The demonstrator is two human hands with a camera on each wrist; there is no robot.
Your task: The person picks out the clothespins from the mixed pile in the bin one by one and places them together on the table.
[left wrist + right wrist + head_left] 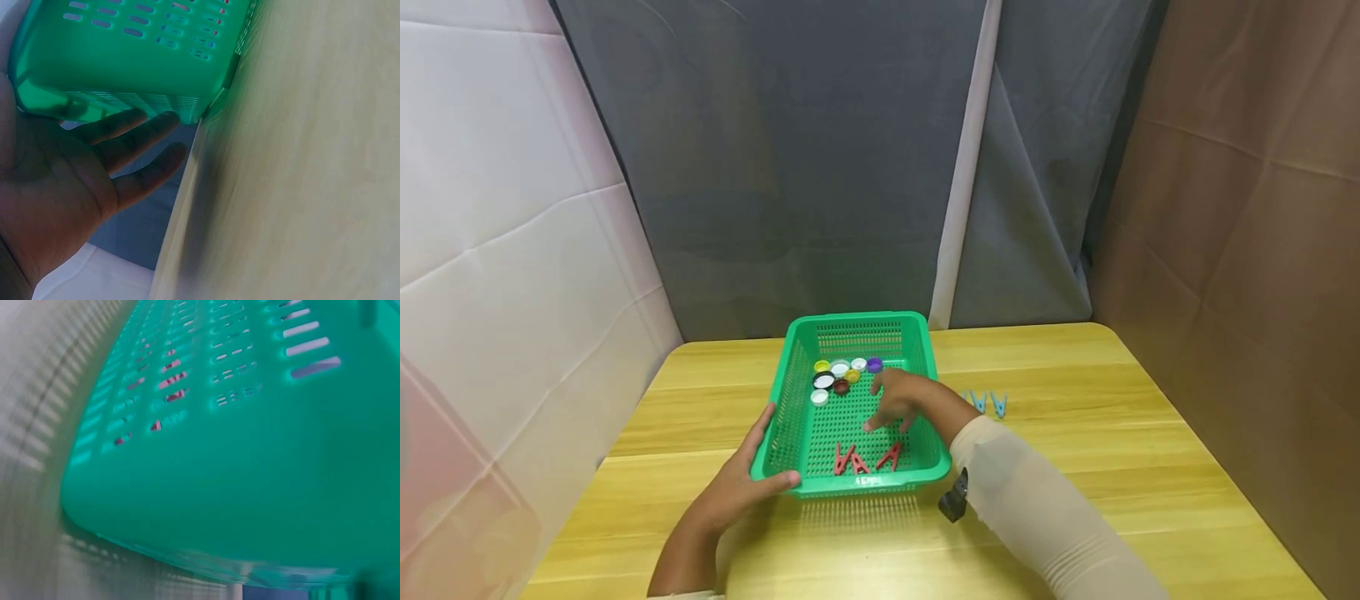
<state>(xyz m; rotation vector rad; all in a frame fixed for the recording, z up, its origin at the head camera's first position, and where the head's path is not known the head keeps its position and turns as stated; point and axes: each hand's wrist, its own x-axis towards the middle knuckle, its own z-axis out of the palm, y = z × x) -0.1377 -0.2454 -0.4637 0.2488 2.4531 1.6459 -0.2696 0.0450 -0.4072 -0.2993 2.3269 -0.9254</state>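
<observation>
Corner of green basket [857, 317] is held by left hand [733, 483], between thumb and fingers; basket is on table [1075, 467]. Right hand [901, 396] is poised inside, fingers spread, nothing seen grasped. Step in hand is judged to be sorting: caps [839, 369] are grouped far-left, red pegs [859, 463] near end. Blue pegs [978, 402] outside, right, probably need fetching next; basket's right wall must be cleared. Some peg detail is hidden by right sleeve [1037, 500].
</observation>
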